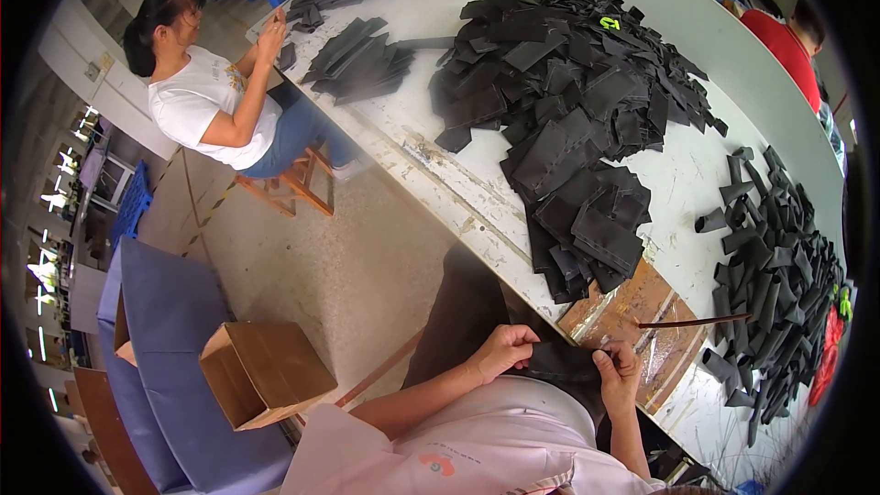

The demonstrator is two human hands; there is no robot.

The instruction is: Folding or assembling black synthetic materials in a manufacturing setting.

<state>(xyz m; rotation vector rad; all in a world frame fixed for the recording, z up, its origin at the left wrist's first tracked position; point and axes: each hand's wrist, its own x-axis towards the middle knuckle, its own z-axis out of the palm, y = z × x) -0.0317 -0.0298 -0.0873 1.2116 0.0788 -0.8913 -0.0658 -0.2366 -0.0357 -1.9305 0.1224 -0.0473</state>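
Note:
A flat black fabric piece (561, 363) is stretched between my two hands, just in front of my body at the table's near edge. My left hand (503, 351) pinches its left end. At the other end, the thumb and fingers of my right hand (619, 374) are closed on it. Beyond my hands, a large heap of flat black fabric pieces (587, 156) spreads over the white table (440, 165). Several rolled, tube-like black pieces (779, 284) form another pile to the right.
A brown board (632, 321) with a thin dark rod (692, 321) lies by my right hand. An open cardboard box (266, 371) stands at left beside blue-grey covered panels (174, 312). A seated co-worker (215, 82) is at the table's far left; someone in red (784, 50) is beyond the partition.

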